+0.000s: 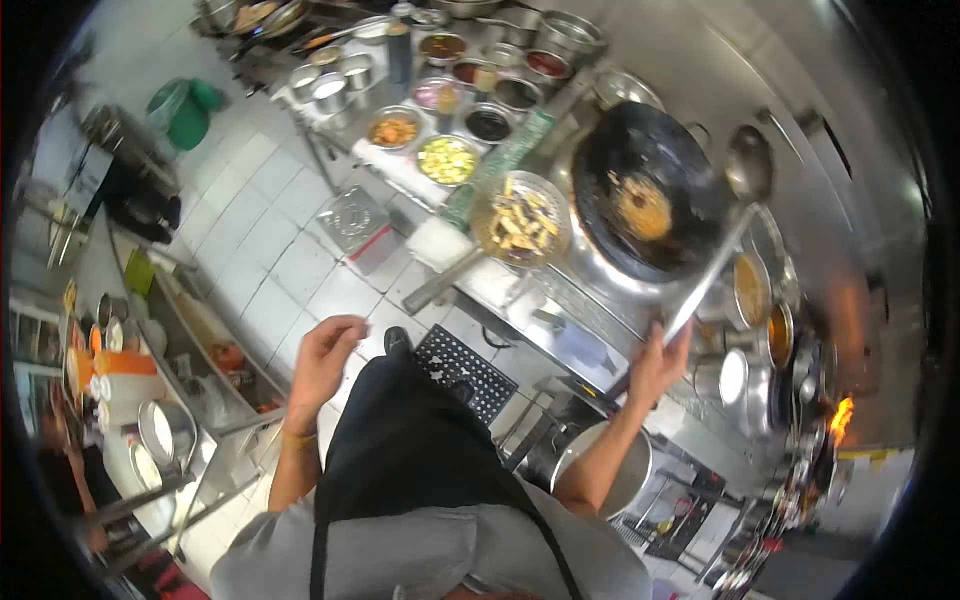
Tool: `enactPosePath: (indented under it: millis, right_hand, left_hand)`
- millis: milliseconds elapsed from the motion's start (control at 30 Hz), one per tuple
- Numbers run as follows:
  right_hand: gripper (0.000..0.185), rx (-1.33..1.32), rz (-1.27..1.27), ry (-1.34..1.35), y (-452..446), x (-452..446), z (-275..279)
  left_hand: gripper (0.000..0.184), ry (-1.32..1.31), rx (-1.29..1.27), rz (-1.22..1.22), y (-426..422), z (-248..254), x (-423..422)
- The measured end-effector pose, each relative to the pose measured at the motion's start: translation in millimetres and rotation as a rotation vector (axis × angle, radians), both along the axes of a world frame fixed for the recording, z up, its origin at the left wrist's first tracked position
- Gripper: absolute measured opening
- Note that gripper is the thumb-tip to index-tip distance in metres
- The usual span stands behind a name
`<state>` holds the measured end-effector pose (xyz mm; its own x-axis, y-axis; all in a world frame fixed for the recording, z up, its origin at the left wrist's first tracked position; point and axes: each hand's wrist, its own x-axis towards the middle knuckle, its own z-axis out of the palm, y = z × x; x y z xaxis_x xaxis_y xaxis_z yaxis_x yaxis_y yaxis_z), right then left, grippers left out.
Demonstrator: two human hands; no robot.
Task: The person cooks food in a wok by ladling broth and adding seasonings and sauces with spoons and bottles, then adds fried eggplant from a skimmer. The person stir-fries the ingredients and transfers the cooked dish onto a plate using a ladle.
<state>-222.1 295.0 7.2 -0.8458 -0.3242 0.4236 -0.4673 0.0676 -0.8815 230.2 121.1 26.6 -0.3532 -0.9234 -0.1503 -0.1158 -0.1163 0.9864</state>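
Note:
My right hand (658, 367) is wrapped round the long handle of a metal ladle (752, 165), whose bowl hangs to the right of a black wok (610, 180). A brown, oily mixture (643, 210) lies in the bottom of the wok. My left hand (325, 362) hangs over the floor beside my apron, its fingers loosely bent and nothing visible in it. Between the wok and the counter's left side rests a handled strainer (520, 222) with pale and dark cut pieces in it.
Several bowls of ingredients, among them chopped yellow-green pieces (447, 160), stand on the counter behind. Pots (748, 290) line the right side, with a flame (842, 420) beyond. A square tin (355, 222) and a black perforated mat (466, 372) are on the tiled floor.

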Motion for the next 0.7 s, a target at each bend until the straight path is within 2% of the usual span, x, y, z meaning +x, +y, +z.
enactPosePath:
  millis: [33,67,133,167,200,300,400,433,500,600,700]
  right_hand:
    - [0.056,-0.06,0.07,-0.251,3,30,28]
    - [0.057,-0.124,0.123,-0.305,3,51,35]
    - [0.058,-0.215,0.252,-0.409,-1,89,47]
    - [0.058,-0.237,0.326,-0.459,-6,107,50]
    - [0.061,-0.294,0.438,-0.507,-13,122,47]
    - [0.062,-0.244,0.644,-0.728,-52,172,38]
    - [0.065,-0.069,0.769,-0.937,-125,235,33]
    - [0.066,0.018,0.802,-0.983,-152,258,32]
    - [0.066,0.153,0.943,-1.126,-204,305,29]
    - [0.058,0.381,1.238,-1.234,-277,356,7]
    - [0.053,0.529,1.271,-1.452,-333,410,-29]
  left_hand:
    - [0.018,0.044,0.025,-0.011,-5,2,-5]
    - [0.018,-0.029,0.011,-0.065,-13,4,-9]
    - [0.018,0.099,-0.069,-0.115,-23,-5,-23]
    - [0.018,0.04,-0.064,-0.192,-29,10,-26]
    - [0.018,0.105,-0.065,-0.269,-37,9,-27]
    - [0.019,0.264,-0.019,-0.38,-63,3,-17]
    - [0.02,0.216,0.038,-0.43,-94,-16,17]
    - [0.021,0.245,0.013,-0.408,-104,-24,30]
    - [0.031,0.334,0.168,-0.35,-125,-55,60]
    - [0.047,0.334,0.357,-0.021,-155,-84,97]
    - [0.056,0.472,0.703,0.245,-187,-81,127]
